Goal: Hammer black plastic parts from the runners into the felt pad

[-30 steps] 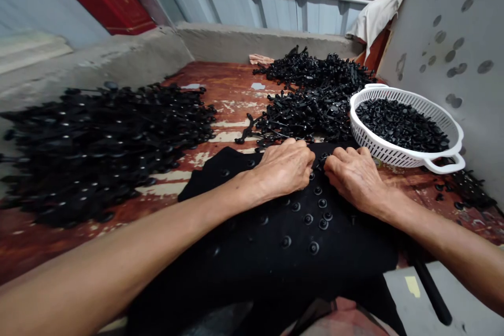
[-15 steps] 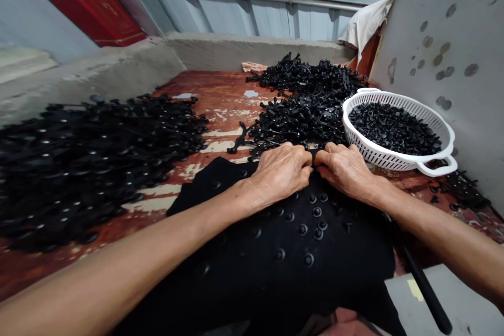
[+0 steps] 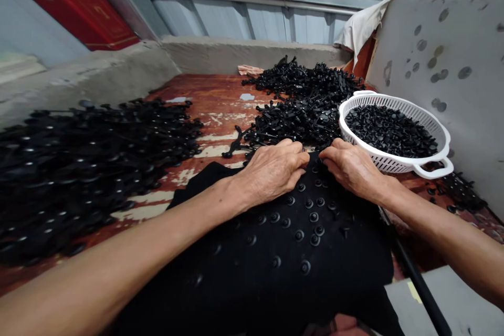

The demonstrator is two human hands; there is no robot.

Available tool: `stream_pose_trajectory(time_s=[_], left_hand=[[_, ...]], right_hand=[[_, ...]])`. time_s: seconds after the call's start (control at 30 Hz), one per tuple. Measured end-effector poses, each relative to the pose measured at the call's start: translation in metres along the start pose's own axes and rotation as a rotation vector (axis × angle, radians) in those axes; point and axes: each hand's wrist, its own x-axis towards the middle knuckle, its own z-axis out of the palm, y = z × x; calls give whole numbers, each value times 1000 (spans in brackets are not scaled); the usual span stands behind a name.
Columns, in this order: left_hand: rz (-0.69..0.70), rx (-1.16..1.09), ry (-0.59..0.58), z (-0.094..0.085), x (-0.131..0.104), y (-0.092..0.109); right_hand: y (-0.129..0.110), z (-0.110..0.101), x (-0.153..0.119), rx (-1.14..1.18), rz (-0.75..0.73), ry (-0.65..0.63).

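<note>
My left hand [image 3: 275, 170] is closed near the top edge of a black cloth [image 3: 252, 273], its fingers bent inward; what it pinches is too small to make out. Just to its right my right hand [image 3: 352, 168] is also closed, thumb and fingertips pressed together over the cloth, their contents hidden. A narrow gap separates the two hands. Several small round black parts [image 3: 314, 217] lie scattered on the cloth below them. Beyond the hands is a heap of black pieces [image 3: 299, 113] with knobbed ends.
A white oval basket [image 3: 444, 136] of small black parts stands at the right. A large black pile [image 3: 86, 163] covers the left of the worn red surface [image 3: 208, 84]. A spotted grey panel [image 3: 452, 58] rises at the right; a black rod [image 3: 421, 283] slants at the lower right.
My hands have moved slightly apart, leaving a gap between the fingertips. More round parts show on the cloth near them. The whole view has shifted slightly.
</note>
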Motion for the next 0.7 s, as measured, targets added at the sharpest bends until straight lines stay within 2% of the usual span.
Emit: stream_pose_trajectory(time_s=[0.13,0.3,0.47,0.7], left_hand=[[-11,-58,-18,3,-2,1],[-86,-158,-32,0,7,-2],[-89,-259,-92,1,16,-10],[-138,-478,-115,7,28,-25]], right_hand=[[4,7,2,45,18,-16],[7,10,4,91,14,-8],[6,7,7,126,-49,-45],[8,10,12,93,6,-67]])
